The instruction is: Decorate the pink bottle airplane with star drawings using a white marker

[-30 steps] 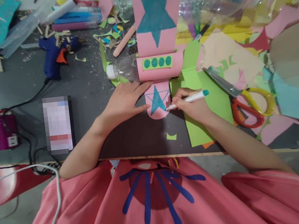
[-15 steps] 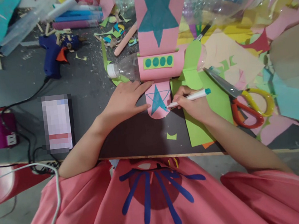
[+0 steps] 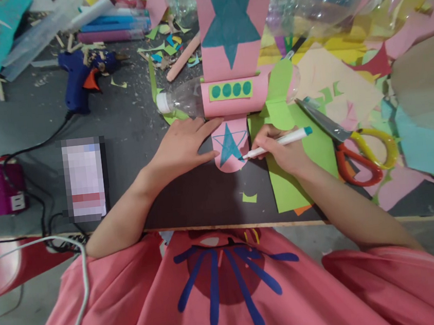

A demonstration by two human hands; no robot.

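Filling the star (image 3: 230,148) at frame centre calls for short strokes within its edges: right hand (image 3: 279,148) holding the marker (image 3: 294,136) in a narrow grip, left hand (image 3: 182,143) spread wide against the pink paper (image 3: 233,167).

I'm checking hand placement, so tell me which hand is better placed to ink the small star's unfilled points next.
Probably the right hand: it holds the marker, its tip at the small star. The left hand, penless, lies at the left edge of the pink flap.
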